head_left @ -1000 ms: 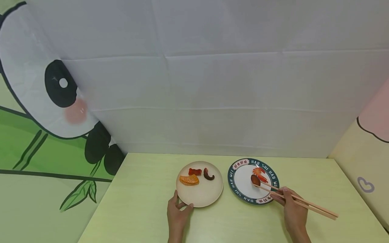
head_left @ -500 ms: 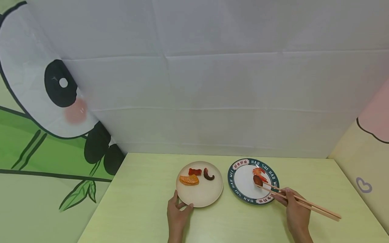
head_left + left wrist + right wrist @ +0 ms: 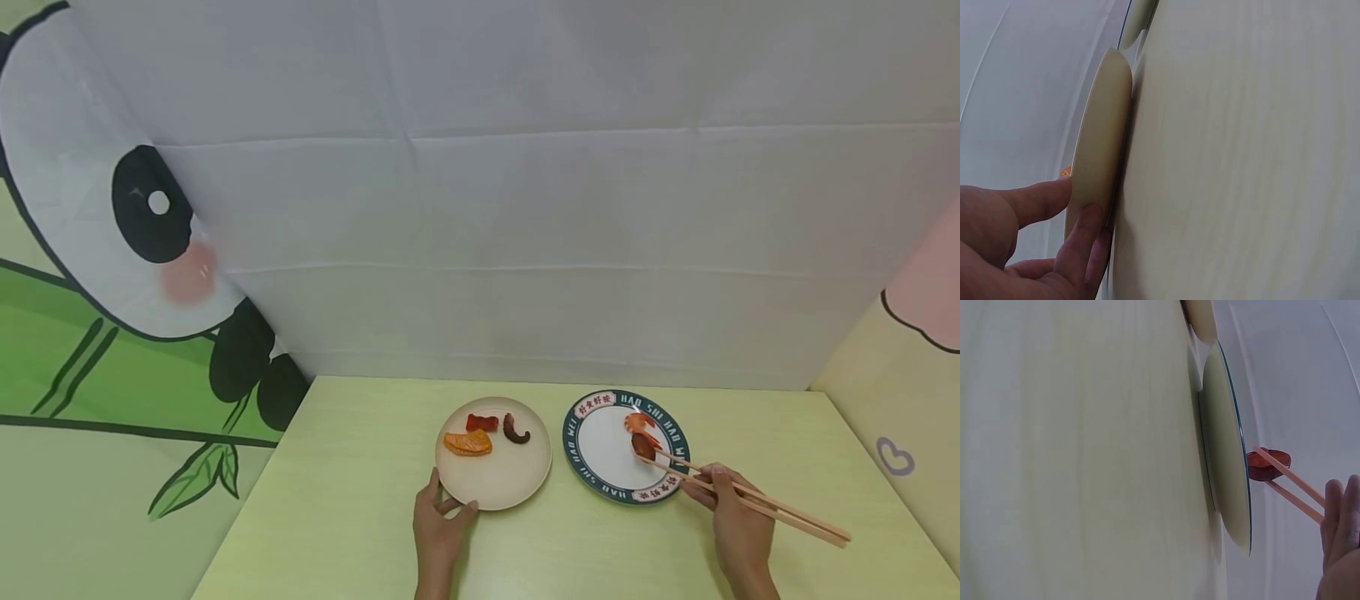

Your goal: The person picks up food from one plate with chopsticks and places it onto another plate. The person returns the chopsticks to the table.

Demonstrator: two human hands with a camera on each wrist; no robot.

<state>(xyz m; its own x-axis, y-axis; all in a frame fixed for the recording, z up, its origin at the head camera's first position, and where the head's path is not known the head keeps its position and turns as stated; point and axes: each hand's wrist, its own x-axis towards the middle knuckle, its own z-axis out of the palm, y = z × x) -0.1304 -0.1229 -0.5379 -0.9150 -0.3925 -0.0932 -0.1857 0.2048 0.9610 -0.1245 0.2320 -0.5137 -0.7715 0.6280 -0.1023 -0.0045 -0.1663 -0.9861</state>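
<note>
My right hand (image 3: 738, 529) grips a pair of wooden chopsticks (image 3: 787, 512). Their tips are at a glossy reddish-brown food piece (image 3: 642, 447), over the right part of a white plate with a dark green lettered rim (image 3: 581, 475). In the right wrist view the brown piece (image 3: 1269, 465) sits between the tips, by the plate's rim. A shrimp (image 3: 640, 422) lies just behind it, partly covered. My left hand (image 3: 441, 529) holds the near-left edge of a cream plate (image 3: 502, 492), thumb and fingers at its rim in the left wrist view.
On the cream plate lie an orange ridged slice (image 3: 468, 443), a red piece (image 3: 482, 423) and a dark curled piece (image 3: 515, 429). Both plates stand side by side on a pale yellow-green table (image 3: 345, 500). A white sheet (image 3: 525, 208) hangs behind it.
My right hand and the chopsticks have shifted slightly right, and the brown piece has moved right and a little nearer with them. The left hand and both plates stay put.
</note>
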